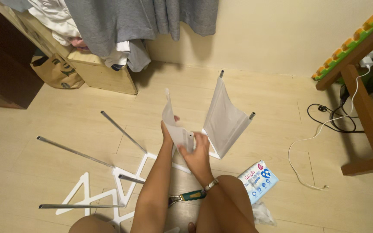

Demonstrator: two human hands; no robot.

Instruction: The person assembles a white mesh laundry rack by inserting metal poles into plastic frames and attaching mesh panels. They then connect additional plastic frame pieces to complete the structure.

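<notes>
Between both hands — white panel, gripped

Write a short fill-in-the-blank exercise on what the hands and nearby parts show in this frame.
1. The left hand and right hand together hold a white ____ panel.
2. A second white panel stands to its ____ with metal rods at its corners.
3. The white frame on the floor carries ____ metal rods.
4. The blue and white packet lies on the ____.

Missing words: plastic; right; four; floor
</notes>
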